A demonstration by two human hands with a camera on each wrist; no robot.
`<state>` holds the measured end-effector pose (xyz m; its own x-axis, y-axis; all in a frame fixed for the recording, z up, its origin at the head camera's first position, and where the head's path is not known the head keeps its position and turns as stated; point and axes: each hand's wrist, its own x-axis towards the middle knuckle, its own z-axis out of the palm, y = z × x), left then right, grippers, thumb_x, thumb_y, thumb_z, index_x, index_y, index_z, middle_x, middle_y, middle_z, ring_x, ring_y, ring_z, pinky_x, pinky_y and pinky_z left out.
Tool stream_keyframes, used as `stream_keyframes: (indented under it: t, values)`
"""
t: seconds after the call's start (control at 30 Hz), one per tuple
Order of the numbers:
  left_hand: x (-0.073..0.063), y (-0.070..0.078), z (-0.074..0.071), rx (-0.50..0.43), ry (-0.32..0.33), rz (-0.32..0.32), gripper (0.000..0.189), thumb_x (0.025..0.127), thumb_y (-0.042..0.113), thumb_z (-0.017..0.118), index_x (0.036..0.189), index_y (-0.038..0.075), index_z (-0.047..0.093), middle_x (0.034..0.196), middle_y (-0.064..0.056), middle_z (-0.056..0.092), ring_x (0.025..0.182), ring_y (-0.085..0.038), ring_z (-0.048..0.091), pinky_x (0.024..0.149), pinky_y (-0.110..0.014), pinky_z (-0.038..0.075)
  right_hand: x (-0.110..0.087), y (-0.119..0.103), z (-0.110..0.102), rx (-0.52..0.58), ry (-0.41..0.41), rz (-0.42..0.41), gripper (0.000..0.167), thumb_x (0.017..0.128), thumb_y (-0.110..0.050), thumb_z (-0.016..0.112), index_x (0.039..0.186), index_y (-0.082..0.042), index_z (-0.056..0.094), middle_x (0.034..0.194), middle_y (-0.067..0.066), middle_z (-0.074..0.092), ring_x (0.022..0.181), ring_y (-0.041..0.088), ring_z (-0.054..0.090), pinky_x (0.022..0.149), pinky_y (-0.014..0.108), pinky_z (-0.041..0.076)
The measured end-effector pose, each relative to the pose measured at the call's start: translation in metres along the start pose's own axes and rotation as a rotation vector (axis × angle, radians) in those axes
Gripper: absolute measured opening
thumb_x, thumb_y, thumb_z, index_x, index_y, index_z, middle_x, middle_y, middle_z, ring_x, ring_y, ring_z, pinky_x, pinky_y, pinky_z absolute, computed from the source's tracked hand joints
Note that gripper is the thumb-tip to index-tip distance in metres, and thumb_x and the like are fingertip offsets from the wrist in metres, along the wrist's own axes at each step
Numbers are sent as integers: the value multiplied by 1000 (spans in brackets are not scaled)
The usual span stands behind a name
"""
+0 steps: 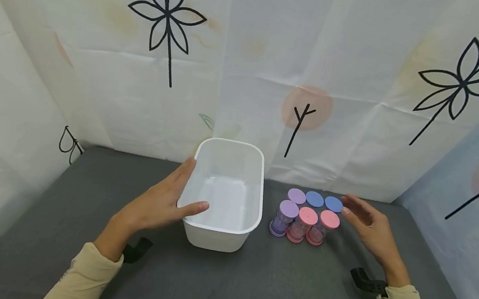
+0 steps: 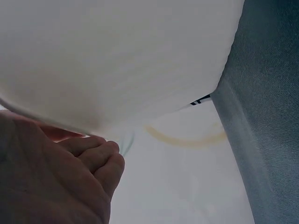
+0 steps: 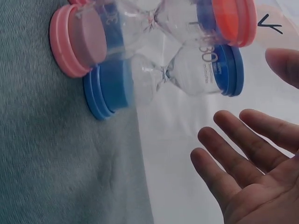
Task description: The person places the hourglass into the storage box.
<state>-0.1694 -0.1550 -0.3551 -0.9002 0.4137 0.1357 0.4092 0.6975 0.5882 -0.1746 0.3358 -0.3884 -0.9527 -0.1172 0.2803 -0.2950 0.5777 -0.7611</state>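
In the head view, a white plastic bin stands near the middle with nothing inside. My left hand rests at its left side, fingers straight along the outer wall, thumb reaching over the rim. The left wrist view shows the fingertips right at the bin's wall. To the right stand several sand timers, grouped in two rows. The front row has a purple one and two pink ones; purple and blue caps show behind. My right hand hovers beside the group, fingers spread, holding nothing.
Dark grey cloth covers the table. White fabric with plant drawings hangs behind and along both sides. A black band with a mount is on the right wrist, and another on the left.
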Motion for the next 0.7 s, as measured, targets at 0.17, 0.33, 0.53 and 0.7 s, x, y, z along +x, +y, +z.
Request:
stream_keyframes:
  t: [0.17,0.33,0.53,0.7]
  values:
    - [0,2,4,31,-4,10,118,85,71,65,163,18,-6,169,3,-8,153,-27,16,113,-57,31,0,-2,1,78,-33,4,53,104,-17,61,149,6,44,141,20,56,117,-9,52,88,9,44]
    - [0,3,4,25,-3,26,122,83,70,69,163,16,-6,169,2,-8,153,-27,17,112,-57,32,0,-2,0,109,-50,12,54,103,-16,62,149,7,43,142,16,56,118,-8,52,89,11,45]
    - [0,3,4,16,-5,25,125,82,69,71,163,16,-8,169,2,-8,152,-28,18,112,-57,32,0,-7,-2,53,-44,37,56,101,-20,67,149,3,47,140,23,56,114,-8,54,86,10,46]
    - [0,2,4,27,-7,20,127,81,70,71,163,16,-8,169,1,-8,153,-27,16,112,-58,32,-2,-15,-6,-6,-33,75,57,99,-25,69,147,0,50,136,23,59,109,-10,55,83,10,46]
